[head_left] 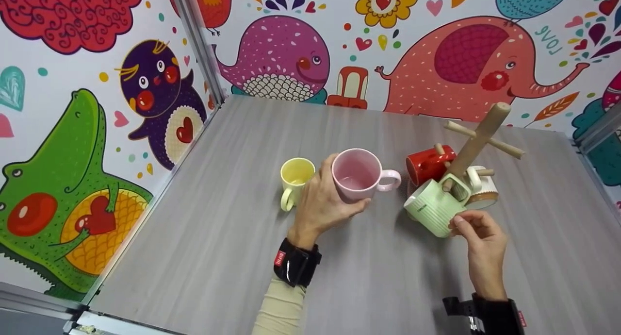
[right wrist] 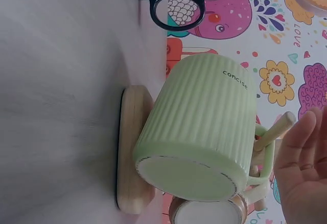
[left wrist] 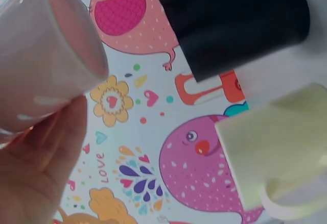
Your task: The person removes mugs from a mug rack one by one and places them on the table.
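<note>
My left hand [head_left: 320,206] grips a pink mug [head_left: 356,175] round its body, above the table, with the mouth up and the handle to the right. A ribbed light green mug [head_left: 434,211] hangs tilted, a peg of the wooden mug tree [head_left: 469,153] passing through its handle. Beside it is my right hand [head_left: 485,247], fingers loosely bent; the right wrist view shows a gap between this hand and the mug's handle. On other pegs hang a red mug [head_left: 427,167] and a white mug with a brown base [head_left: 485,187].
Left of the pink mug, a yellow mug [head_left: 297,172] stands upright on the grey table [head_left: 204,238]. A black mug [left wrist: 240,27] stands near it in the left wrist view, hidden in the head view. Cartoon-printed walls [head_left: 349,43] enclose the back and sides.
</note>
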Demonstrator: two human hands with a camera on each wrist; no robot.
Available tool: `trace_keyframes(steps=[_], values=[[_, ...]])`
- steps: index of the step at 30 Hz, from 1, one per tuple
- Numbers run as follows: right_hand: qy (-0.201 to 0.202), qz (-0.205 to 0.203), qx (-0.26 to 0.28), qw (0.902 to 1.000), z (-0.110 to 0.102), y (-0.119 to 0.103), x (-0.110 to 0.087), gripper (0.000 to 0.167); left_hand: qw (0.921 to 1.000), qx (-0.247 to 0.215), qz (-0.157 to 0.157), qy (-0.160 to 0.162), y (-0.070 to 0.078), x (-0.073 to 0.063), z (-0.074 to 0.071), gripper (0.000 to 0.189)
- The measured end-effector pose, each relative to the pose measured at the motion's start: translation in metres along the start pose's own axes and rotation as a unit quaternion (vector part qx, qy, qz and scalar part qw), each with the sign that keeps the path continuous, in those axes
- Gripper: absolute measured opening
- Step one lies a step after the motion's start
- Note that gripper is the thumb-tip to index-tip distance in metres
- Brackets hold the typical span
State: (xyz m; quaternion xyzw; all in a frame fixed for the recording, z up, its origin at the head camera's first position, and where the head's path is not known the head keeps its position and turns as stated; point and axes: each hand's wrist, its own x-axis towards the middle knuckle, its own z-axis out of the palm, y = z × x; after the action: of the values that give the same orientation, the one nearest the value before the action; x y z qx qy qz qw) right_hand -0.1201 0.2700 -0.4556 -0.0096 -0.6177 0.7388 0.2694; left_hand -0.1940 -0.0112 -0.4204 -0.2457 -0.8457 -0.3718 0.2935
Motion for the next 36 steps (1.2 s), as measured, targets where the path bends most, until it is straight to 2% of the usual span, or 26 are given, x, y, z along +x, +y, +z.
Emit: trace_keyframes(steps=[6,8,11,14,19,24,30,36], values=[[-0.008,-0.015,-0.063,0.9979,-0.002,0.000,0.002,0.004,0.9993,0.012,-0.023,0.027,-0.010,0.000,-0.011,0.092],[-0.020,-0.037,-0.114,0.9926,-0.002,0.001,0.002,0.005,0.9987,0.013,-0.038,0.033,-0.013,0.001,-0.016,0.092],[-0.039,-0.089,-0.207,0.9734,-0.003,0.002,0.003,0.006,0.9969,0.025,-0.060,0.044,-0.018,0.000,-0.023,0.093],[-0.044,-0.137,-0.270,0.9521,-0.005,0.003,0.004,0.011,0.9948,0.029,-0.080,0.057,-0.024,0.000,-0.029,0.093],[-0.041,-0.177,-0.301,0.9361,-0.010,0.006,0.007,0.012,0.9896,0.037,-0.116,0.077,-0.032,-0.001,-0.040,0.093],[-0.057,-0.204,-0.313,0.9259,-0.014,0.006,0.010,0.015,0.9840,0.054,-0.141,0.094,-0.038,-0.001,-0.049,0.095],[-0.075,-0.216,-0.324,0.9181,-0.017,0.007,0.011,0.022,0.9776,0.066,-0.163,0.115,-0.047,-0.004,-0.055,0.094],[-0.081,-0.218,-0.325,0.9166,-0.018,0.008,0.010,0.023,0.9678,0.073,-0.192,0.145,-0.056,-0.008,-0.066,0.094]])
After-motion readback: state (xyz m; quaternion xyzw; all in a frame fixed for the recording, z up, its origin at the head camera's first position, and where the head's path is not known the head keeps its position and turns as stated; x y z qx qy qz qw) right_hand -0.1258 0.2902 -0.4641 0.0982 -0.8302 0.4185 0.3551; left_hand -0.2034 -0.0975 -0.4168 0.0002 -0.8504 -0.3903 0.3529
